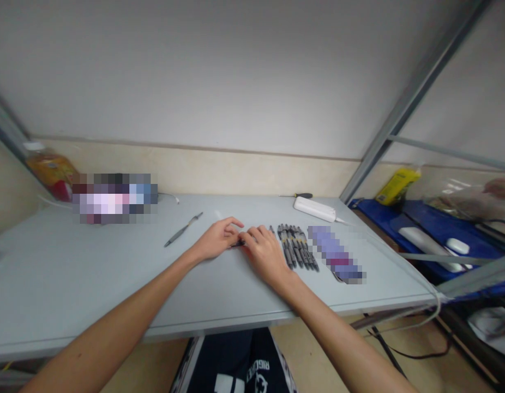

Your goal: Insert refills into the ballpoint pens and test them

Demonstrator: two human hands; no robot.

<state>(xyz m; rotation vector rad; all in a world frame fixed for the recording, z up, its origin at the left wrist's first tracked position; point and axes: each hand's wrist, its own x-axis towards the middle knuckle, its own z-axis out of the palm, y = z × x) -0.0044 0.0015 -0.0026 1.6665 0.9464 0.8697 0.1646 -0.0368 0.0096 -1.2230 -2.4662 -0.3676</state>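
Observation:
My left hand [216,238] and my right hand [263,252] meet over the middle of the grey table. Between their fingertips is a short dark piece, seemingly a pen [237,244], mostly covered by the fingers; both hands are closed on it. A single grey pen [184,229] lies slanted on the table to the left of my left hand. Just right of my right hand, several dark pens [297,246] lie side by side in a row. One more pen tip shows behind my right hand's knuckles.
A blurred-out flat item [334,252] lies right of the pen row. Behind are a white power strip [314,209] and a screwdriver [304,195]. A bottle [52,172] and blurred items [113,199] stand at the back left. Metal posts flank the table [92,295]. A person's hand [500,188] shows far right.

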